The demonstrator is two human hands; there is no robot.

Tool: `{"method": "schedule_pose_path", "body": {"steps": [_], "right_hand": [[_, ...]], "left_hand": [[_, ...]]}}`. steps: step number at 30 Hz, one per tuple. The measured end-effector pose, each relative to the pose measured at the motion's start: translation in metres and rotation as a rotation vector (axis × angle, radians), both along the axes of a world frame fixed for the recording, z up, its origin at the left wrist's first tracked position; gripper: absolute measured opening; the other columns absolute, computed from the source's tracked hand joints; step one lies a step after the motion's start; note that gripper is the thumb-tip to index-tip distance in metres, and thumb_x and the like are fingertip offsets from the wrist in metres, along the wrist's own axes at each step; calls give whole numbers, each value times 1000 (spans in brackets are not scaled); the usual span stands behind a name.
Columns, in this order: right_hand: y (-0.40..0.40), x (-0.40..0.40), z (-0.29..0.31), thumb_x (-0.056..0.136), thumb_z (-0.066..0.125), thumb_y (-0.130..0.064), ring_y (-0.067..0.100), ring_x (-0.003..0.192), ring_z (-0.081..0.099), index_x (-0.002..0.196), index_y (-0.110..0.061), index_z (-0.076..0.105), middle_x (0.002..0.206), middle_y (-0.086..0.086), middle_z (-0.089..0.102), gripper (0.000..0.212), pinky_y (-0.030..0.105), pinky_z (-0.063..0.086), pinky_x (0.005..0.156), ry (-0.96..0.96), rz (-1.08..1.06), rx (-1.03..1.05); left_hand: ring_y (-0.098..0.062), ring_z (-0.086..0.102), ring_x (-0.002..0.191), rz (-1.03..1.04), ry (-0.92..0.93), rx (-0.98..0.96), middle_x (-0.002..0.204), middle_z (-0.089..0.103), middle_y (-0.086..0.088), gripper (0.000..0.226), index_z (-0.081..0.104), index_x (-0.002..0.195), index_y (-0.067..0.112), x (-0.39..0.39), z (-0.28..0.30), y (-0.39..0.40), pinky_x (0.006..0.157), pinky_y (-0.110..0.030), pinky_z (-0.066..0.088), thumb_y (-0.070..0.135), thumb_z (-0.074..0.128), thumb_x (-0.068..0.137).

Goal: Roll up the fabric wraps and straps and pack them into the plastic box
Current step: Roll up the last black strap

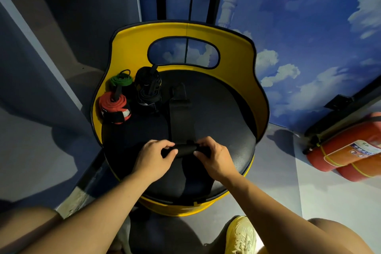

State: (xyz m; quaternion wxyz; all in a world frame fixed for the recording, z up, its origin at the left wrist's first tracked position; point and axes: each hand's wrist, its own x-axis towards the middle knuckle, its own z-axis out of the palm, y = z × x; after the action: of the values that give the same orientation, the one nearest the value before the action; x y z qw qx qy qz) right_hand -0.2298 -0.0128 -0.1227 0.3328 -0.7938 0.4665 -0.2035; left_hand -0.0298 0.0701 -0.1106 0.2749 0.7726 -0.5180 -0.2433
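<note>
**Both hands on a half-rolled black strap**

We see the black strap (179, 117) only poorly: black on the black cushion of the seat (216, 113), its edges fade, and we cannot tell where its far end stops near the small dark tab (179, 89). The rolled part is partly covered by fingers. The plastic box does not show in this view. Our forearms run off the bottom edge, and the red cylinders (348, 150) at the right are cut by the frame.

We count two hands, one strap being rolled, and four finished rolls at the back left of the seat: a green roll (121, 81), a red roll (114, 107), and two black rolls (148, 76) (148, 98), close together, the black pair hard to separate. One yellow shoe (241, 235) stands on the floor below.

The left hand (153, 160) grips the left end of the roll, fingers curled over it; the right hand (214, 158) grips the right end likewise. The roll is a short soft cylinder lying crosswise near the seat's front, the flat woven band stretching away from it. The seat is round, padded and faintly glossy, with a smooth yellow curved back pierced by an oval cut-out (183, 51).
</note>
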Motion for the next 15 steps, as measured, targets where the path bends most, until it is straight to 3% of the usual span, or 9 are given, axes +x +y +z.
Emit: {"method": "schedule_pose_path", "body": {"steps": [6, 11, 15], "right_hand": [[8, -3, 1, 91, 74, -27, 8, 83, 60, 112, -17, 63, 92, -9, 64, 26, 8, 44, 68, -15, -58, 86], [5, 0, 1, 95, 66, -39, 18, 91, 64, 110, -14, 65, 98, -1, 69, 29, 28, 52, 77, 77, -57, 69], [-2, 10, -1, 97, 63, -35, 24, 102, 58, 118, -12, 66, 108, 7, 65, 31, 26, 42, 82, 113, -91, -3]], "left_hand": [[-12, 50, 120, -18, 4, 47, 114, 56, 13, 42, 62, 133, 28, -6, -3, 9, 104, -29, 41, 35, 71, 92], [-19, 52, 121, 15, -49, 68, 123, 62, 2, 43, 55, 139, 25, -12, -2, 7, 104, -36, 43, 39, 58, 99], [-21, 55, 114, 86, -17, 83, 116, 63, 3, 32, 56, 124, 29, -13, -3, -3, 96, -37, 47, 45, 58, 97]]}}
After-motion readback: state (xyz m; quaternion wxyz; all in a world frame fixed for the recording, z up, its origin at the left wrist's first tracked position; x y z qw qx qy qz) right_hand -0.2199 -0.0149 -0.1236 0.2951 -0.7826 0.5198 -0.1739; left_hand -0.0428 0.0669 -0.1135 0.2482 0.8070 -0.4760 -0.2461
